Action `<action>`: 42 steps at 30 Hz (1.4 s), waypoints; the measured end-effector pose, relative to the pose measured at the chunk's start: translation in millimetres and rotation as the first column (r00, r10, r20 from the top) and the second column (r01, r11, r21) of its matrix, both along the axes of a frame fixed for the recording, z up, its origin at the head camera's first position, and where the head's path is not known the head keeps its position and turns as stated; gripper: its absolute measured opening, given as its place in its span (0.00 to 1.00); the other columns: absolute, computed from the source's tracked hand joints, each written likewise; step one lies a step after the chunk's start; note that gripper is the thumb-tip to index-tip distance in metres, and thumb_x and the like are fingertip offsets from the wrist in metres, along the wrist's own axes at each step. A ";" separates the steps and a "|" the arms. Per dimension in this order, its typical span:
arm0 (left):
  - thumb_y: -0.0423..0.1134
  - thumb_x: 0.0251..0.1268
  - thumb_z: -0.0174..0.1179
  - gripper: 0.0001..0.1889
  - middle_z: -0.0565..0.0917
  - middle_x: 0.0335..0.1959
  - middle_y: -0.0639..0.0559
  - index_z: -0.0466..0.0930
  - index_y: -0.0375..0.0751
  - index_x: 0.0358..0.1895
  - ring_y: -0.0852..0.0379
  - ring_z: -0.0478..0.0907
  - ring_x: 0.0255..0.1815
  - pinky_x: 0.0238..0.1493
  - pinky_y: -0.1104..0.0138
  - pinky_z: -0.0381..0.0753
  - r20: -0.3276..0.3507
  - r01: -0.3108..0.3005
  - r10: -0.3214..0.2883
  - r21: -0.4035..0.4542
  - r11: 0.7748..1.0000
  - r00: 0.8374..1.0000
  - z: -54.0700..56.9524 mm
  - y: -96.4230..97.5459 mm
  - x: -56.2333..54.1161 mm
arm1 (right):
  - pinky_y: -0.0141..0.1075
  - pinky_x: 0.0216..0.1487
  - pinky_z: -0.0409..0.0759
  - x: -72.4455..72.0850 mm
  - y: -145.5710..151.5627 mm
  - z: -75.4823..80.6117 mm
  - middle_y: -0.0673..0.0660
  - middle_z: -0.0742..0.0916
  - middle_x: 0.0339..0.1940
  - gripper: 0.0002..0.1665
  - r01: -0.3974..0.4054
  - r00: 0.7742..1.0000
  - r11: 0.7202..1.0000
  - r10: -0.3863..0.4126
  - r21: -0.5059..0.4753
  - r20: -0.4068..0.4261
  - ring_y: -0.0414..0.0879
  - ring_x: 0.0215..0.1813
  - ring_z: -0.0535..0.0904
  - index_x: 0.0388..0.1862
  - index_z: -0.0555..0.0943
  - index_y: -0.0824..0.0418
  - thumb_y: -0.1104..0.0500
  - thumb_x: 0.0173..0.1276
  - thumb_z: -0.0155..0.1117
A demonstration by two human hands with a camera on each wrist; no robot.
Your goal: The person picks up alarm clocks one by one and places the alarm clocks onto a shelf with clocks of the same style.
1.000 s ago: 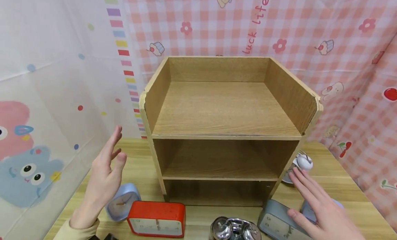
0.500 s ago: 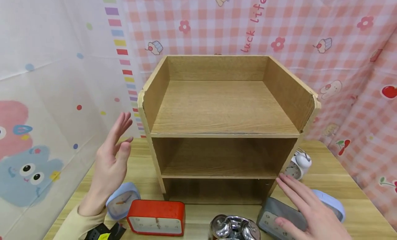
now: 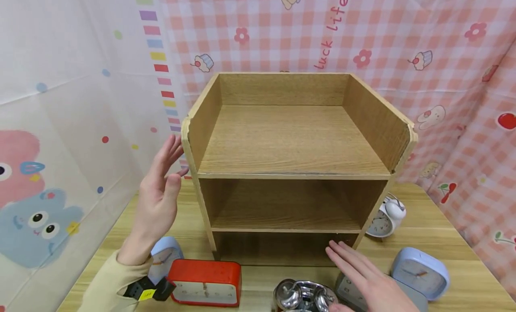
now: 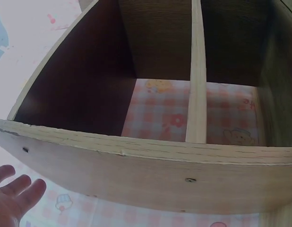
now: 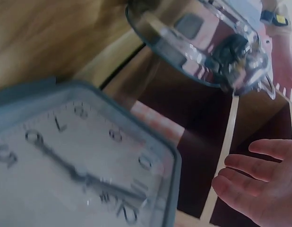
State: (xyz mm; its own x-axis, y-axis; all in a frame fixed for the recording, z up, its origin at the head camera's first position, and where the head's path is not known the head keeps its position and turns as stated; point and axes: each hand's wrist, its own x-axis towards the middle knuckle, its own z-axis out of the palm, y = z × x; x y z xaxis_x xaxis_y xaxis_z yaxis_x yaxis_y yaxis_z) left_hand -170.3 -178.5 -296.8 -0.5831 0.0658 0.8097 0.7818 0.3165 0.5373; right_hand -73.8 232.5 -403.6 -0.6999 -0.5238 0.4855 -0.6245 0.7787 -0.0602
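A wooden shelf [image 3: 294,141] with a top tray and two compartments below stands at the middle of the table. My left hand [image 3: 159,200] is raised at its left side, fingers extended, fingertips right by the side panel. In the left wrist view the fingers [image 4: 30,194] lie beside that panel, holding nothing. My right hand [image 3: 367,276] hovers with straight fingers before the lower right of the shelf, above a grey-blue rectangular clock [image 3: 350,290], which it partly covers. A silver twin-bell alarm clock [image 3: 304,296] stands just left of the right hand.
A red clock [image 3: 205,283] stands at front left, with a light blue clock [image 3: 166,253] behind it, partly covered by my wrist. Another light blue clock [image 3: 421,272] and a white twin-bell alarm clock [image 3: 384,220] stand to the right. Patterned cloth [image 3: 282,34] hangs behind.
My left hand has moved right and up to the shelf's left side. My right hand has moved left, from beside the right-hand clocks to before the shelf, uncovering the right light blue clock.
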 end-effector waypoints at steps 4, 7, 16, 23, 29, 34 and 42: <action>0.48 0.86 0.49 0.31 0.69 0.83 0.48 0.57 0.42 0.84 0.66 0.71 0.78 0.67 0.79 0.78 0.001 -0.016 0.016 0.007 1.000 1.000 5.2 4.1 -3.8 | 0.35 0.55 0.84 -4.2 -3.0 -8.9 0.42 0.71 0.83 0.60 -0.072 0.997 0.997 0.072 0.020 -0.027 0.22 0.87 0.44 0.84 0.64 0.46 0.29 0.57 0.77; 0.51 0.85 0.49 0.33 0.69 0.82 0.45 0.58 0.40 0.83 0.65 0.71 0.78 0.65 0.79 0.79 -0.011 0.000 0.000 0.031 1.000 1.000 9.9 7.2 -5.7 | 0.35 0.55 0.85 -7.6 -2.6 -15.4 0.43 0.68 0.85 0.61 -0.135 0.991 0.991 0.135 0.022 0.014 0.23 0.87 0.43 0.85 0.61 0.48 0.26 0.60 0.73; 0.56 0.84 0.49 0.35 0.68 0.82 0.41 0.59 0.42 0.83 0.64 0.71 0.78 0.76 0.74 0.70 -0.016 -0.021 0.022 0.044 0.999 1.000 22.5 15.7 -8.0 | 0.40 0.51 0.88 -9.2 -9.9 -30.5 0.45 0.70 0.84 0.60 -0.162 0.974 0.986 0.166 -0.036 0.152 0.35 0.84 0.63 0.87 0.58 0.46 0.24 0.64 0.67; 0.55 0.84 0.49 0.32 0.72 0.80 0.47 0.64 0.41 0.81 0.62 0.74 0.76 0.76 0.71 0.72 -0.044 -0.007 0.010 0.065 0.998 0.999 34.0 21.7 -14.3 | 0.39 0.50 0.88 -9.7 -15.5 -35.7 0.54 0.77 0.79 0.58 -0.145 0.953 0.988 0.155 -0.054 0.262 0.48 0.74 0.78 0.87 0.58 0.43 0.25 0.64 0.68; 0.50 0.84 0.51 0.27 0.76 0.77 0.45 0.71 0.38 0.76 0.64 0.79 0.67 0.65 0.74 0.77 -0.048 0.017 -0.011 0.133 0.991 0.999 39.6 23.4 -20.8 | 0.47 0.51 0.89 -10.2 -17.7 -40.7 0.58 0.80 0.75 0.58 -0.099 0.912 0.992 0.122 -0.078 0.391 0.55 0.69 0.82 0.87 0.57 0.43 0.28 0.65 0.70; 0.52 0.83 0.53 0.28 0.77 0.76 0.42 0.74 0.36 0.72 0.65 0.80 0.61 0.61 0.75 0.75 -0.063 0.020 -0.012 0.132 0.991 0.998 43.3 22.4 -25.9 | 0.44 0.50 0.89 -18.7 -17.0 -60.9 0.57 0.83 0.72 0.56 -0.138 0.912 0.982 0.176 -0.128 0.370 0.53 0.65 0.85 0.86 0.59 0.45 0.32 0.66 0.72; 0.47 0.83 0.54 0.23 0.81 0.72 0.50 0.77 0.29 0.65 0.59 0.76 0.75 0.70 0.72 0.73 -0.093 0.070 -0.054 0.182 0.981 0.994 43.9 25.9 -32.5 | 0.32 0.45 0.85 -33.0 -7.4 -104.1 0.42 0.88 0.64 0.47 -0.109 0.864 0.966 0.209 -0.236 0.458 0.33 0.55 0.86 0.77 0.70 0.38 0.31 0.61 0.76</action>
State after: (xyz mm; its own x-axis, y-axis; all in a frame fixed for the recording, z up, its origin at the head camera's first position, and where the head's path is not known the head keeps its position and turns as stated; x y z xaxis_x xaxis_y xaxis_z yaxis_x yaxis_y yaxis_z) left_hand -202.7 -152.6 -252.9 -0.5095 -0.0557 0.8586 0.8430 0.1675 0.5111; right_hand -106.7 225.1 -507.7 -0.7862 -0.5776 0.2196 -0.5951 0.6118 -0.5211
